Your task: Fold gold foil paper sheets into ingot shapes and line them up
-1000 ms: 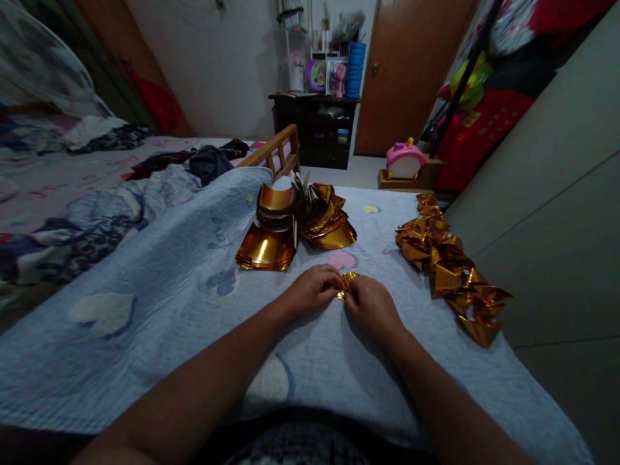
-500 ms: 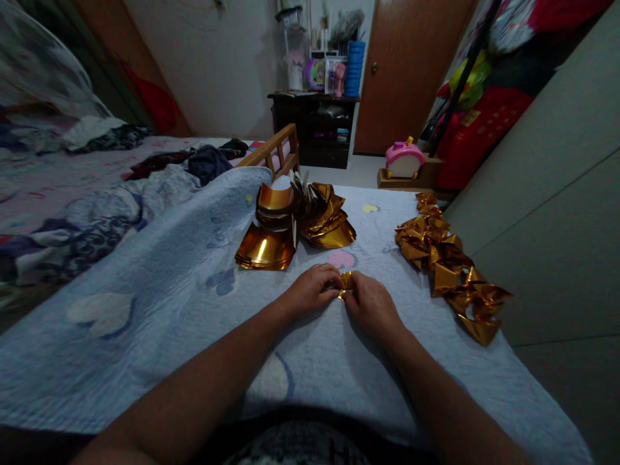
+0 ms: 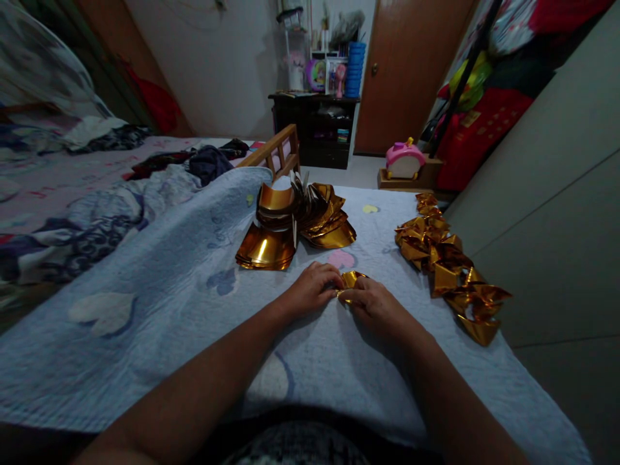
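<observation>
Between my two hands, low over the quilt, is a small folded piece of shiny gold foil paper (image 3: 352,279). My left hand (image 3: 317,284) pinches its left end, fingertips pressed together. The fingers of my right hand (image 3: 375,300) close on the right part of the foil paper and cover some of it. Beyond my hands sits a fanned stack of gold foil sheets (image 3: 266,248), with more sheets leaning to its right. On the right, a row of folded gold foil pieces (image 3: 448,265) runs along the edge of the quilt.
A pale blue quilt (image 3: 184,329) with heart shapes covers the surface under my hands. A wooden rail (image 3: 271,150) stands behind the foil stack. To the left is a bed with heaped clothes (image 3: 208,165). A pink toy (image 3: 405,159) and a dark cabinet (image 3: 312,129) are farther back.
My right hand has shifted slightly right and turned, its fingers now reaching across the foil paper. More of the gold foil shows between the hands. My left hand stays almost in place.
</observation>
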`<act>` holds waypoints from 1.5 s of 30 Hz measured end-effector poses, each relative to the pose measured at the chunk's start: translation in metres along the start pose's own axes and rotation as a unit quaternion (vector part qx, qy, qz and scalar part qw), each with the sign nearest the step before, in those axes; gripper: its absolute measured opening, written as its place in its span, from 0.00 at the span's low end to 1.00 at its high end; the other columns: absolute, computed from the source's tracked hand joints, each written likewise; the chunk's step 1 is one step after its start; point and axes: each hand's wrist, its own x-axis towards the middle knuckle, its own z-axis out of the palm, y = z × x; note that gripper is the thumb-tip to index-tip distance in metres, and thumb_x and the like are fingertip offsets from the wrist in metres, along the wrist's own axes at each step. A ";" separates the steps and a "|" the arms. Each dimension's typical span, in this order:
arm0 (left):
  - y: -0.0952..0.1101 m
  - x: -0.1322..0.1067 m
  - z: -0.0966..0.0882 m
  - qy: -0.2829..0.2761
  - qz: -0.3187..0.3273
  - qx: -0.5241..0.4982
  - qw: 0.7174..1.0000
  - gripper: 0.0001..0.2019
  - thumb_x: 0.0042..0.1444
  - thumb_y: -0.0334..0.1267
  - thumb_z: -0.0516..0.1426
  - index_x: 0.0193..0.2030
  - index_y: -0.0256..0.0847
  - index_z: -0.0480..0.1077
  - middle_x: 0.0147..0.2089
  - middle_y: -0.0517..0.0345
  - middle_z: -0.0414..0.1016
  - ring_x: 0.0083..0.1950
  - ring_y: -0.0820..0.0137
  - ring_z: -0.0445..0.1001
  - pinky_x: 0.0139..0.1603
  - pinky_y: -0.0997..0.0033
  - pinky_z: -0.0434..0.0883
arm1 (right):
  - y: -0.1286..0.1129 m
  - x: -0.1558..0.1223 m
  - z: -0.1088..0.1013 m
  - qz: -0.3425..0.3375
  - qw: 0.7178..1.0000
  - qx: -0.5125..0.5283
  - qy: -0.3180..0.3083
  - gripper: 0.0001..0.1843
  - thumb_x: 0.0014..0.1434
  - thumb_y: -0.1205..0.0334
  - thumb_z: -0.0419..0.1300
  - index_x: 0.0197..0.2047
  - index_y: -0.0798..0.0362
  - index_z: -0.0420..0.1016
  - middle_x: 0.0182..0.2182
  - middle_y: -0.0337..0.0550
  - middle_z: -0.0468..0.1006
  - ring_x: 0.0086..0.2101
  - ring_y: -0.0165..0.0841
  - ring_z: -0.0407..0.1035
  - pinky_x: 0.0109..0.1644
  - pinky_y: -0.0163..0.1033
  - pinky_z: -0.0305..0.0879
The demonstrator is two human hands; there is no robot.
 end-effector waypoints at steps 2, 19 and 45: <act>0.000 0.000 0.000 0.001 0.000 -0.001 1.000 0.05 0.59 0.31 0.62 0.41 0.42 0.76 0.50 0.56 0.79 0.52 0.64 0.71 0.57 0.60 0.63 | -0.001 -0.001 -0.006 -0.001 1.000 0.005 -0.023 0.16 0.62 0.74 0.54 0.42 0.50 0.82 0.34 0.43 0.72 0.37 0.33 0.65 0.42 0.36 0.59; 0.003 0.000 -0.003 -0.005 0.004 -0.010 1.000 0.06 0.58 0.30 0.61 0.42 0.42 0.76 0.50 0.55 0.79 0.54 0.63 0.72 0.59 0.59 0.63 | 0.002 -0.008 -0.027 0.017 0.994 0.064 -0.089 0.18 0.55 0.75 0.53 0.37 0.51 0.84 0.37 0.44 0.74 0.40 0.33 0.69 0.47 0.39 0.65; 0.012 0.000 0.013 0.044 -0.069 0.081 0.993 0.09 0.58 0.39 0.63 0.44 0.42 0.73 0.56 0.51 0.70 0.58 0.56 0.64 0.59 0.54 0.64 | 0.015 -0.003 0.011 0.207 0.963 -0.110 0.136 0.29 0.60 0.51 0.60 0.60 0.56 0.67 0.55 0.56 0.69 0.54 0.48 0.63 0.56 0.51 0.60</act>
